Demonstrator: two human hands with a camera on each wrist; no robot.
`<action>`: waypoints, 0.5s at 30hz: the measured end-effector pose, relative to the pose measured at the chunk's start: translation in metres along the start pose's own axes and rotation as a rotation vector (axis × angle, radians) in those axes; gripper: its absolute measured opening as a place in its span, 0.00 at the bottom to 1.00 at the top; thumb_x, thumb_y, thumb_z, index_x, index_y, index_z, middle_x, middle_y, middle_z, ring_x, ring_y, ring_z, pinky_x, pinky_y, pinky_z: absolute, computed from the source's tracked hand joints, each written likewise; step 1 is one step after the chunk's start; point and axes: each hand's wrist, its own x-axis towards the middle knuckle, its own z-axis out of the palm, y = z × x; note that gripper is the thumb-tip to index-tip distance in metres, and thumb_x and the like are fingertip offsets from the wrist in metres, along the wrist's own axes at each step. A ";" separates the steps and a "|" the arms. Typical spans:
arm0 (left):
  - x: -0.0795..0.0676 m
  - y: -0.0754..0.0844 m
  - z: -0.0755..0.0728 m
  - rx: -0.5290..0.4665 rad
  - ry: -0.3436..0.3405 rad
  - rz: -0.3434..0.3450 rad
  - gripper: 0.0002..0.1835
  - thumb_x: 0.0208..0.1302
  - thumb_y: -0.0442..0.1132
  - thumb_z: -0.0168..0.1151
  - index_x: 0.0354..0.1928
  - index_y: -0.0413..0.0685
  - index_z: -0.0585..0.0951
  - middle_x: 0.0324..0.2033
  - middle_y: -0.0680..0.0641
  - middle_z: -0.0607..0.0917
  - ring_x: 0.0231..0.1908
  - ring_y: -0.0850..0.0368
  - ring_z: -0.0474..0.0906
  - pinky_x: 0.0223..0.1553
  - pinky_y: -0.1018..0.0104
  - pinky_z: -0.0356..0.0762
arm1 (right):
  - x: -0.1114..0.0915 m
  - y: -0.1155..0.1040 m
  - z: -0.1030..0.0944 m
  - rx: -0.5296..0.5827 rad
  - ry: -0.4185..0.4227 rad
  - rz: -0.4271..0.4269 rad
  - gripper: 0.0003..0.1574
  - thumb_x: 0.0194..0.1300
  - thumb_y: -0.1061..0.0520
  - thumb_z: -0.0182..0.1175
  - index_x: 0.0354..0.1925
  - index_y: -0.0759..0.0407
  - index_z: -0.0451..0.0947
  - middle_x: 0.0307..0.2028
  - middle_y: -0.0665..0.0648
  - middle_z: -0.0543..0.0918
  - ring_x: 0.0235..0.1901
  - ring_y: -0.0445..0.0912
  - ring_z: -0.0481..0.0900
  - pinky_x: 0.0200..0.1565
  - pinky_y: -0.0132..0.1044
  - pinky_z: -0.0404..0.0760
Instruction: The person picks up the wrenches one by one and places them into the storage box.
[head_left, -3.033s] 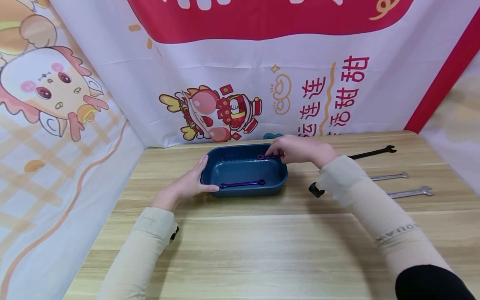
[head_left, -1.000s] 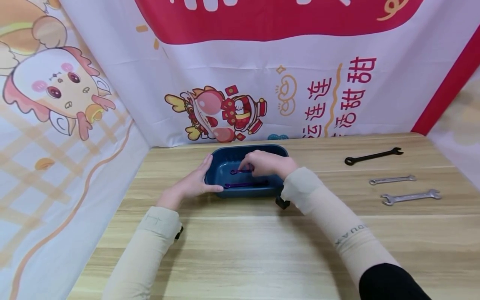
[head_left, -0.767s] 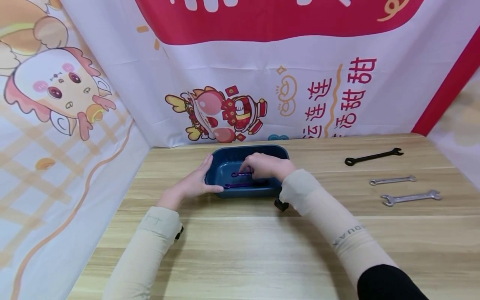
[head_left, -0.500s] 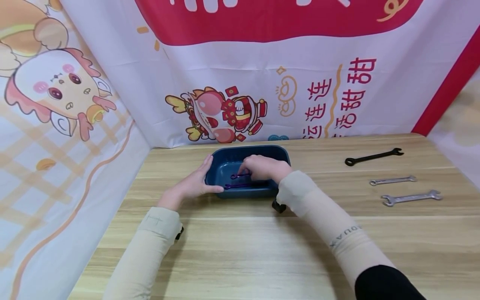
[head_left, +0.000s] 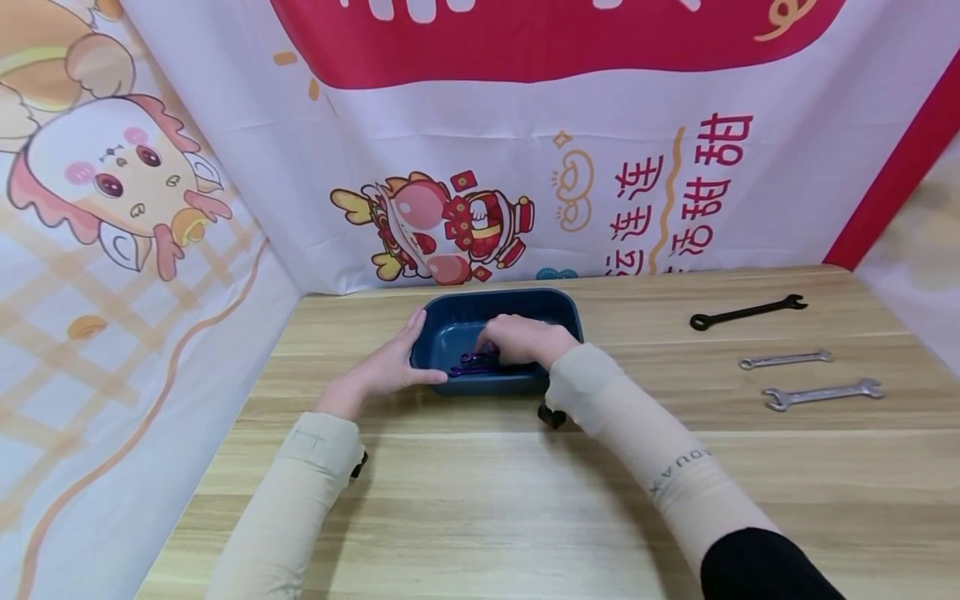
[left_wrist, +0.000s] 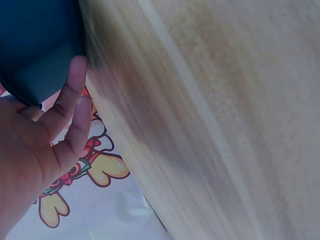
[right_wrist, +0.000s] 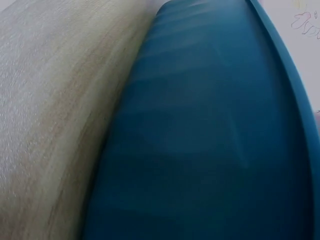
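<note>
Purple metal is glinting inside the blue tray point(head_left: 504, 386), where I am seeing the right hand point(head_left: 521, 340) curling its fingers and pinching, as far as I can judge, the first purple wrench point(head_left: 478, 358). Its ring end is pointing left from beneath the fingertips, the rest is hiding under the hand, and its long axis is running side to side with the tray. The second purple wrench point(head_left: 468, 372) is lying just on the near side, roughly parallel, by the near wall; I judge this narrow gap to be the governing relation, though I cannot tell whether the two are touching. The right hand is sitting nearest both; the left hand point(head_left: 386, 364) is resting at the tray's left end, its thumb and nearly straight fingers spreading apart. Smooth, round-cornered walls are filling my right wrist view. On the grained wooden tabletop point(head_left: 465, 508), the matte black wrench point(head_left: 748, 313), small silver wrench point(head_left: 786, 360) and larger silver wrench point(head_left: 823, 394) are lying well apart from the tray, towards the right.
</note>
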 end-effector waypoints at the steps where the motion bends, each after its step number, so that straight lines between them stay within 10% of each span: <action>1: 0.000 0.000 0.000 -0.002 -0.001 -0.002 0.64 0.64 0.57 0.72 0.82 0.54 0.32 0.81 0.49 0.31 0.79 0.42 0.35 0.75 0.41 0.45 | 0.000 0.000 0.000 0.002 -0.001 0.002 0.25 0.71 0.69 0.61 0.62 0.54 0.83 0.53 0.56 0.84 0.46 0.48 0.78 0.62 0.44 0.78; 15: 0.001 -0.001 -0.001 0.012 -0.003 0.004 0.65 0.63 0.56 0.73 0.82 0.52 0.33 0.81 0.49 0.31 0.79 0.43 0.35 0.76 0.42 0.44 | 0.007 -0.001 0.009 0.008 0.025 0.012 0.24 0.71 0.68 0.62 0.62 0.55 0.83 0.55 0.57 0.85 0.48 0.48 0.80 0.61 0.44 0.78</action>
